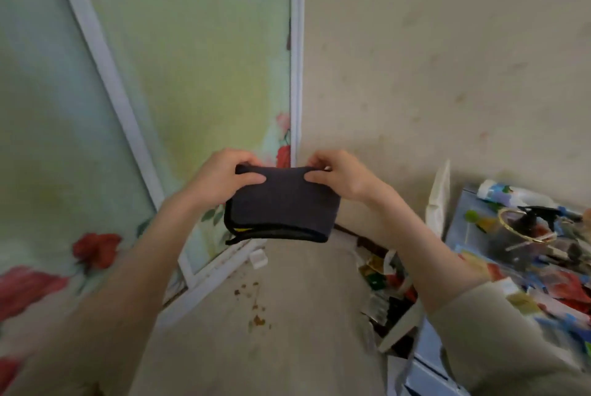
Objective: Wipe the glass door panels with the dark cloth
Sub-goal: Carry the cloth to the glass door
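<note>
Dark cloth (283,203), folded, hung in mid-air in front of the glass door panels (192,60). The left hand (220,179) and right hand (340,175) each pinched a top corner, fingers curled. Open floor (271,331) lay below. At right, a blue table (427,344) carried blurred clutter, cut off by the frame edge.

Left hand (224,176), right hand (340,175) pinching dark cloth (281,207).

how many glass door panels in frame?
2. The left panel runs off the picture's left edge; the right panel sits between the slanted white divider and the white jamb by the wall. Others may be out of view.
</note>
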